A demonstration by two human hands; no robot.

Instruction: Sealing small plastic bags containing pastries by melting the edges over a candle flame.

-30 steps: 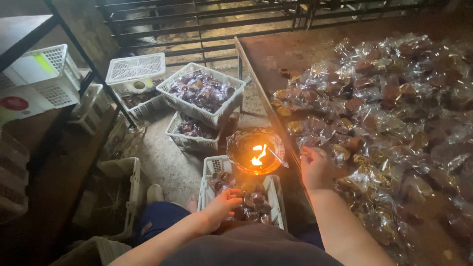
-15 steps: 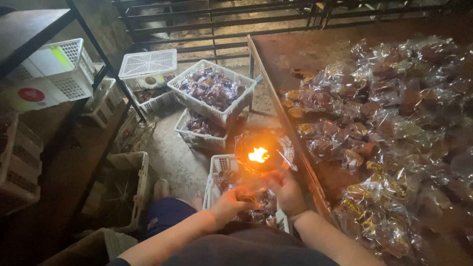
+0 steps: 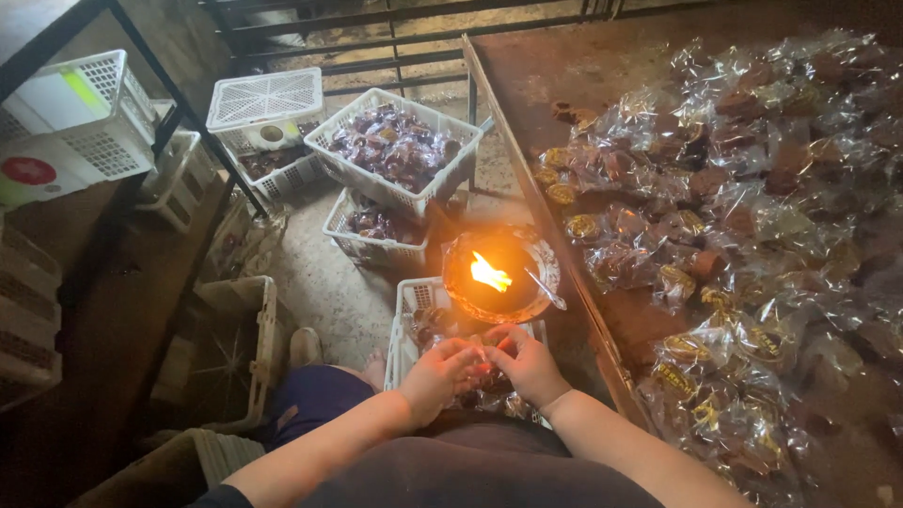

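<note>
- Left hand [image 3: 440,372] and right hand [image 3: 529,362] meet fingertip to fingertip just below the round shallow metal dish with a small open flame [image 3: 499,278]; both sets of fingers pinch narrow on a small clear-wrapped packet [image 3: 484,355] between them; packet mostly hidden by the fingers, contents cannot be told
- Packet sits above the white slotted plastic basket at the person's knees [image 3: 410,325], near the dish's front rim; contact with the dish cannot be told
- A thin metal spoon-like tool [image 3: 546,290] rests on the dish's right edge
- To the right, a rusty brown metal table [image 3: 602,71] carries a broad heap of clear-wrapped dark sweets [image 3: 743,216]
- Beyond the dish, a large white plastic basket of dark wrapped pieces [image 3: 395,146] rests tilted on a smaller filled white basket [image 3: 369,226]; an upturned white plastic basket [image 3: 265,99] stands further left
</note>
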